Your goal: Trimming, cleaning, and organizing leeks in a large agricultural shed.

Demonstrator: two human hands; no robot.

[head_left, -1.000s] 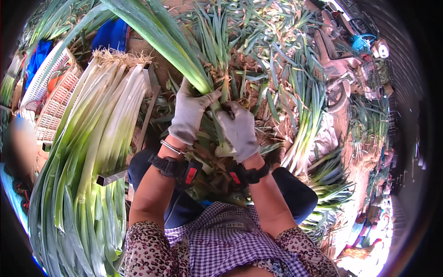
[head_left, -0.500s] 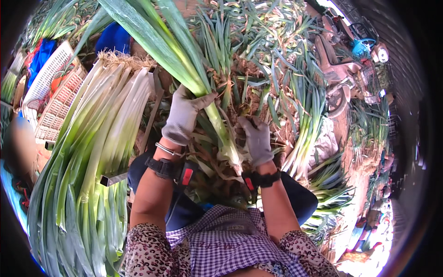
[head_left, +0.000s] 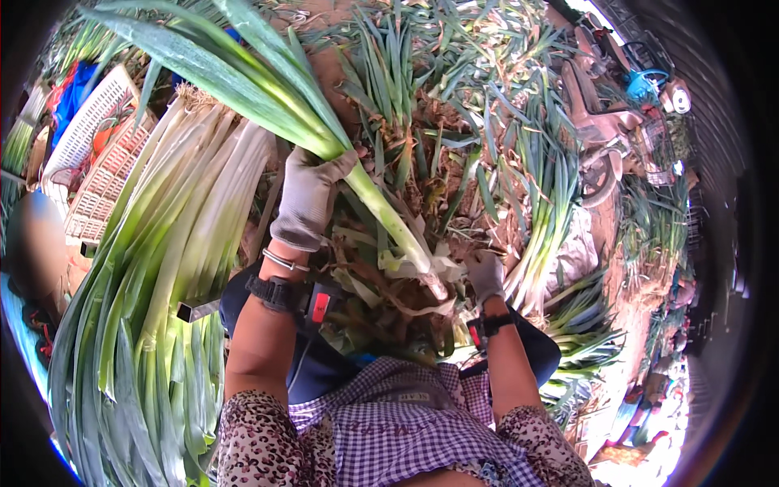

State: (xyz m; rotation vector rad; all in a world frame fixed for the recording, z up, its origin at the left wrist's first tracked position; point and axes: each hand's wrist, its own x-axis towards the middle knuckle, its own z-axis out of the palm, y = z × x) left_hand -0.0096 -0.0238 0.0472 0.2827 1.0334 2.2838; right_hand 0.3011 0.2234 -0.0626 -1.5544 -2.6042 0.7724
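My left hand [head_left: 310, 191], in a pale grey work glove, is wrapped round the stem of a leek [head_left: 377, 207]. The leek slants across in front of me, its broad green leaves up at the far left and its pale root end down toward my right. My right hand [head_left: 487, 277], also gloved, is low and just right of that root end, fingers closed. A thin pale strip of outer leaf [head_left: 442, 265] runs from the leek's lower stem toward those fingers, which are partly hidden from view.
At my left a big stack of leeks [head_left: 182, 211] lies over a metal frame [head_left: 197, 310], roots facing away. Behind it are a white plastic basket [head_left: 93, 122] and a pinkish one [head_left: 105, 191]. More leeks [head_left: 540, 219] and loose leaf scraps cover the ground ahead and right.
My right hand has pulled away from the stem, down and to the right, with the pale strip trailing. My left hand has shifted slightly left, and the leek's leaves have swung left.
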